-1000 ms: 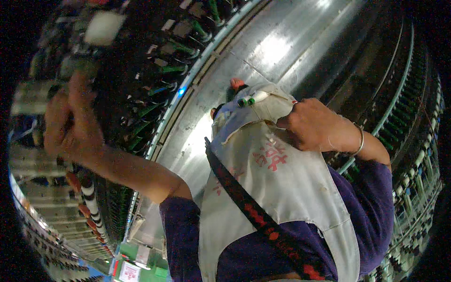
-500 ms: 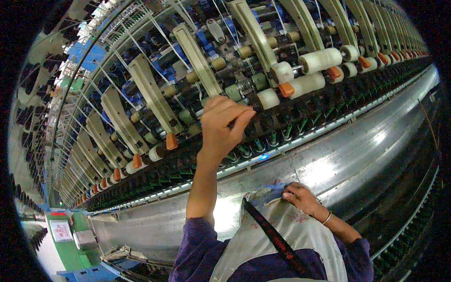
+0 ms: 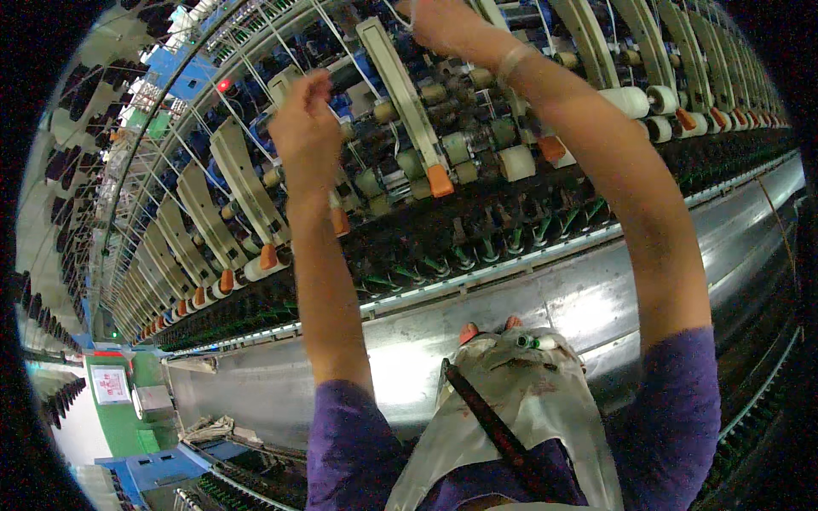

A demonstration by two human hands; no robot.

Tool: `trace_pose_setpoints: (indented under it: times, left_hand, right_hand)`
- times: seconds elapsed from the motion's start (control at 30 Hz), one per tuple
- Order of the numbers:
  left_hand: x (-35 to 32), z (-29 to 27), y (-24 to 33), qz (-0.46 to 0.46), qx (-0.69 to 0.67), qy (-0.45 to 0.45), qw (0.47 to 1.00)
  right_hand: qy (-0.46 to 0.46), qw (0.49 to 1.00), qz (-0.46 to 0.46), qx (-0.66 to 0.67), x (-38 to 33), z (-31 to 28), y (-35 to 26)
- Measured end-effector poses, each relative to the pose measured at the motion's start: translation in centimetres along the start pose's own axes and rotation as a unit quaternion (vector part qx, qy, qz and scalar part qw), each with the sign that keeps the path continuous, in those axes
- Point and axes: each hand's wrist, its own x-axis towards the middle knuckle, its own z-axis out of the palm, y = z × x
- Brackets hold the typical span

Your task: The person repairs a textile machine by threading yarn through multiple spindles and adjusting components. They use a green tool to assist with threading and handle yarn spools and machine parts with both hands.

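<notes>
Nearest the camera, a pale cloth pouch (image 3: 520, 400) hangs at the person's front on a dark strap (image 3: 494, 430), its mouth showing small orange and green pieces. Beyond it runs a long, shiny metal trough (image 3: 596, 294) of the spinning frame.

Both purple-sleeved arms reach up over the trough. The left hand (image 3: 305, 136) is bunched, fingertips pinched together beside a tilted beige lever arm (image 3: 405, 94) with an orange tip (image 3: 440, 180); what it pinches is too fine to make out. The right hand (image 3: 443, 21) is higher, at the picture's top edge, closed among thin white threads; its grip cannot be told.

White yarn packages (image 3: 629, 100) sit on the frame to the right. Far off at lower left, a white rectangular sign with red marking (image 3: 111, 385) hangs against a green wall.
</notes>
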Motion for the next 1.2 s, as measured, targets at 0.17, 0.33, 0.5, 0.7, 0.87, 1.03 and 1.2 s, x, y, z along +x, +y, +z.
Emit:
trace_pose_setpoints:
  times: [0.17, 0.33, 0.5, 0.7, 0.87, 1.03, 1.2]
  left_hand:
    - [-8.0, 2.4, 0.7, -0.13, -0.005, -0.185, 0.974]
    - [-8.8, 4.4, -1.3, -0.093, -0.019, -0.195, 0.976]
    - [-8.7, 5.0, -1.4, -0.134, -0.036, -0.216, 0.966]
    - [-8.6, 5.7, -1.4, -0.147, -0.01, -0.219, 0.964]
    - [-8.8, 3.7, 0.8, -0.132, 0.032, -0.223, 0.965]
    - [-8.3, -0.7, 2.8, -0.079, 0.056, -0.179, 0.979]
    - [-3.7, -3.0, 3.1, 0.046, 0.036, -0.091, 0.994]
  right_hand:
    - [0.274, 0.958, -0.049, 0.063, 7.1, 3.9, 0.3]
    - [0.291, 0.934, 0.011, 0.207, 8.0, 5.1, -0.1]
    - [0.201, 0.953, -0.002, 0.225, 7.5, 4.1, 0.4]
    - [0.509, 0.79, 0.184, 0.287, 7.3, 1.3, 3.0]
    - [0.648, 0.728, 0.132, 0.177, 10.1, -3.5, 5.4]
    - [0.442, 0.876, 0.07, 0.182, 11.8, -5.1, 8.4]
    - [0.557, 0.828, 0.013, 0.064, 14.2, -3.7, 9.7]
